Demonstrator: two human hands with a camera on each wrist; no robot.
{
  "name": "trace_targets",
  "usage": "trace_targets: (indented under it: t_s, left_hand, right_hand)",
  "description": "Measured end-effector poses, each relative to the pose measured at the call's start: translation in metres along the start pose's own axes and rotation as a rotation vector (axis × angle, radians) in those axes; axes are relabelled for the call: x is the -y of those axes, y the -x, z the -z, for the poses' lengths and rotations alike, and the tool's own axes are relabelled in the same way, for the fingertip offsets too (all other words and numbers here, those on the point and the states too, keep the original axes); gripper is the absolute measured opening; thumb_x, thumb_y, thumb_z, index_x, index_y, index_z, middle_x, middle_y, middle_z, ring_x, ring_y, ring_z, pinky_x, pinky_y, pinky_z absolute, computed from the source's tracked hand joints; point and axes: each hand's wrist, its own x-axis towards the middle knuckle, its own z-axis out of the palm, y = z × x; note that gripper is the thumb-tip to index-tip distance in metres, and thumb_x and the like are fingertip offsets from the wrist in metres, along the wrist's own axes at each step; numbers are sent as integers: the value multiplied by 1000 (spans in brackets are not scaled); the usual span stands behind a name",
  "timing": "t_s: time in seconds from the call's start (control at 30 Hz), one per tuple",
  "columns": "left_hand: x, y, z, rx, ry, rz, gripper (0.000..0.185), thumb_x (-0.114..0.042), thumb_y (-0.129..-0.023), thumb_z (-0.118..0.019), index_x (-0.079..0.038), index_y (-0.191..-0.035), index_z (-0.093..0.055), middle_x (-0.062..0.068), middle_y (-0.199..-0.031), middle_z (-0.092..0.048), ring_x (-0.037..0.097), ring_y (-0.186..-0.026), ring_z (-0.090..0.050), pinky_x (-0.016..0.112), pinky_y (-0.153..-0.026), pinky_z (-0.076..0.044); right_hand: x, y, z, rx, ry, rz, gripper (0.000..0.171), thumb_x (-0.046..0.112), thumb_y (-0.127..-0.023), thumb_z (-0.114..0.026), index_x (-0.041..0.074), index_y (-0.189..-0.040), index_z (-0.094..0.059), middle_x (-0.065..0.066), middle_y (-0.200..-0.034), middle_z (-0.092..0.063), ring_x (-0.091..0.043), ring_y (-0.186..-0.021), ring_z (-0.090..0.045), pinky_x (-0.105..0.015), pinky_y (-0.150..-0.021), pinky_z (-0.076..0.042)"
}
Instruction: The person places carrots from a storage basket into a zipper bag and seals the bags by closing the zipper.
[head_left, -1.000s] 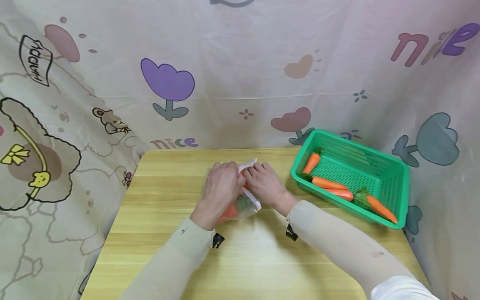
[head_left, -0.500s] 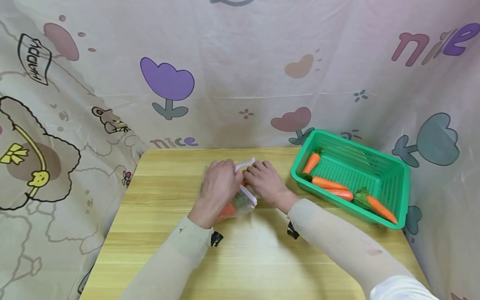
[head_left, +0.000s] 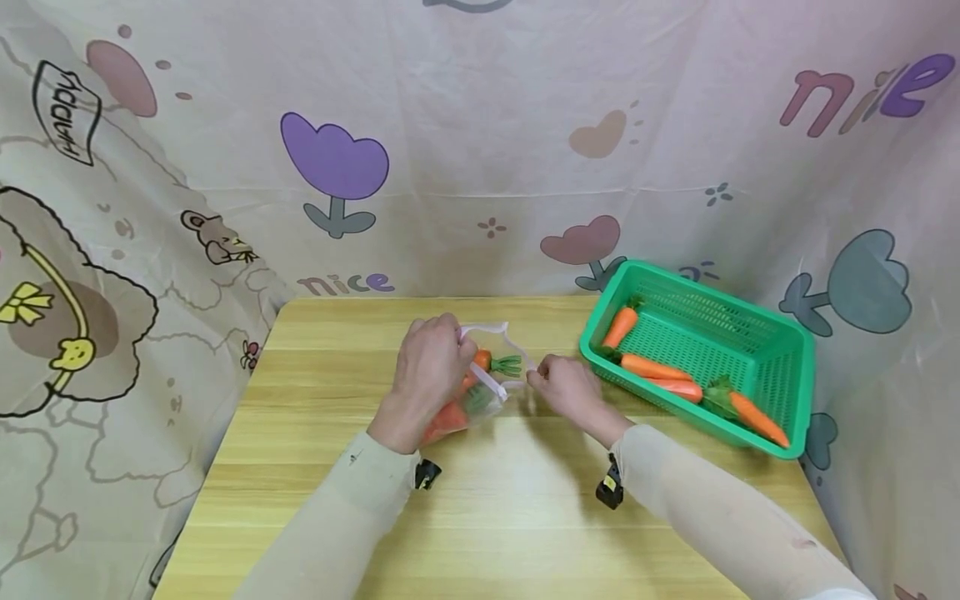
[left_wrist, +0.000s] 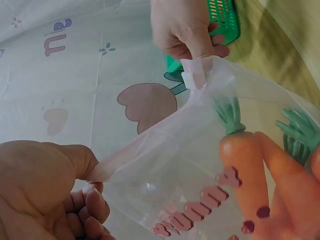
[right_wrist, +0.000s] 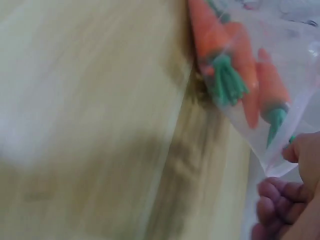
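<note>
On the table, near its middle, the left hand and right hand each pinch one lip of the bag, pulling its mouth wide so the carrots inside stay reachable.

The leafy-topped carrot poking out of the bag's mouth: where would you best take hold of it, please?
Probably by the green top, coming from the right. The carrot points its leaves out of the clear bag, whose mouth the left hand and right hand hold open.
</note>
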Motion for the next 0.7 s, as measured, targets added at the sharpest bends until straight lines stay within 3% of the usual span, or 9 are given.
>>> trace_targets:
  t_s: [0.07, 0.13, 0.27, 0.4, 0.5, 0.7]
  left_hand:
    - [-1, 0, 0, 5, 2, 8, 14, -16, -98, -60, -8, -86, -59, 5, -76, -57, 27, -80, -51, 33, -70, -41]
    - [-2, 0, -1, 11, 6, 17, 14, -16, -98, -60, -8, -87, -60, 6, -76, -58, 27, -81, -51, 33, -71, -42]
    - [-4, 3, -4, 61, 1, 23, 15, -22, -100, -64, -12, -89, -60, 4, -80, -59, 24, -84, -53, 34, -70, -47]
    - [-6, 5, -11, 131, -40, -8, 20, -29, -101, -65, -15, -87, -59, 1, -82, -58, 22, -87, -54, 36, -68, -50]
    - [-8, 5, -13, 138, -60, -26, 21, -29, -101, -65, -13, -88, -60, 3, -81, -58, 23, -85, -54, 37, -68, -49]
    - [-4, 3, 4, 85, -33, 60, 22, -27, -99, -68, -6, -95, -64, 6, -79, -62, 28, -80, -57, 39, -69, -49]
  right_hand:
    - [0, 2, 0, 87, -97, -86, 28, 33, -98, -63, 10, -88, -74, 1, -66, -59, -16, -55, -51, -31, -47, -38]
    - [1, 1, -1, 140, -191, -114, 26, 27, -98, -61, 7, -87, -74, 1, -64, -56, -13, -54, -47, -27, -46, -35]
    - [10, 0, 2, 163, -385, -86, 23, 20, -101, -59, 4, -92, -73, 2, -72, -58, -12, -59, -45, -25, -52, -36]
    - [32, -3, 14, 117, -515, 0, 21, 23, -104, -59, 8, -96, -69, 0, -77, -57, -16, -66, -47, -30, -59, -39]
    - [50, -6, 24, 75, -518, 44, 19, 25, -104, -59, 10, -95, -68, 1, -74, -53, -17, -67, -48, -32, -61, -39]
    - [57, -14, 29, 9, -435, 8, 18, 22, -101, -60, 10, -90, -67, 2, -71, -55, -16, -64, -48, -31, -61, -39]
